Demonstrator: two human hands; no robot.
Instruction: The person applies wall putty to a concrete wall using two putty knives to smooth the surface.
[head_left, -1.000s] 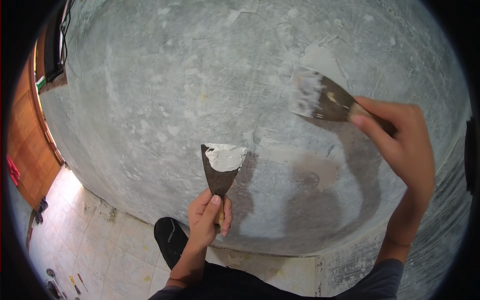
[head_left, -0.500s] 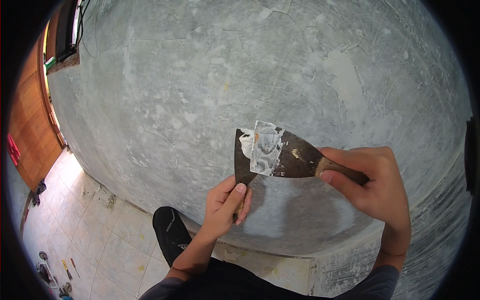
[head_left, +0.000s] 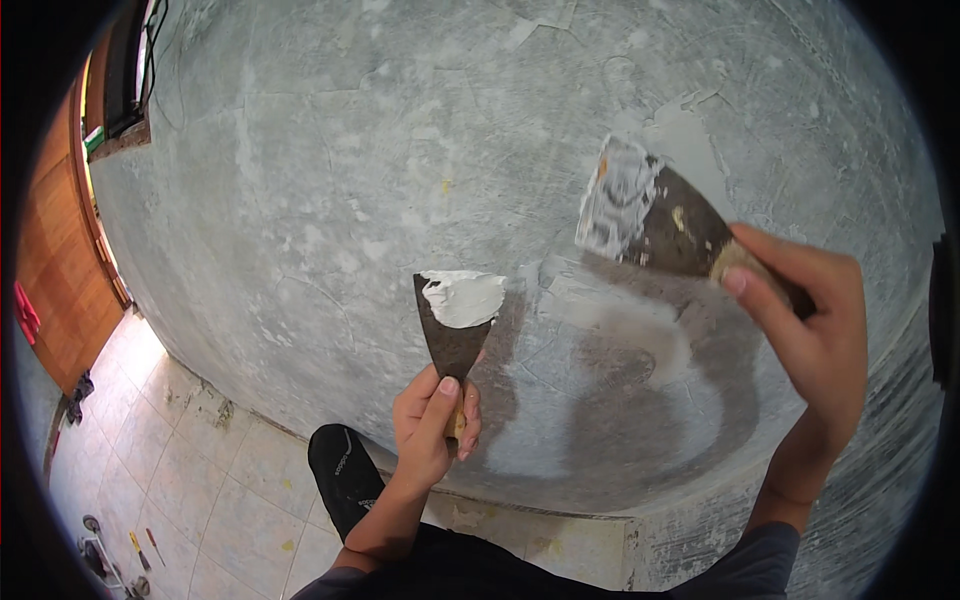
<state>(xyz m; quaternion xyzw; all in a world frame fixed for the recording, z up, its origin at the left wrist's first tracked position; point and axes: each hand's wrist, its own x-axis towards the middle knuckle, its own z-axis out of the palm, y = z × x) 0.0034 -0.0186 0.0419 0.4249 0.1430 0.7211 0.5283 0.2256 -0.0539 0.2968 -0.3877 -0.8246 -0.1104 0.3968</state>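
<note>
A putty knife [head_left: 450,342] stands blade up in my left hand [head_left: 436,425], whose fingers are wrapped round its handle. White putty [head_left: 468,298] is heaped across that blade's upper end. Higher and to the right, my right hand [head_left: 815,310] grips a wider putty knife [head_left: 685,225] by its handle, the blade pointing up and left. A thin coat of white putty covers the wider blade's end. Behind both tools is a grey plastered wall [head_left: 330,200], with a damp, freshly smeared patch [head_left: 615,375] below the right blade. The two blades are apart.
Pale floor tiles [head_left: 230,480] run along the wall's foot. At the lower left lie two screwdrivers [head_left: 138,548] beside a wheeled metal frame [head_left: 95,545]. A wooden door [head_left: 60,220] stands at the far left. My black-clad leg [head_left: 345,480] is close to the wall.
The wider knife has moved up and right, off the other blade. My left hand has shifted slightly left and down, and the putty on its knife is now uncovered.
</note>
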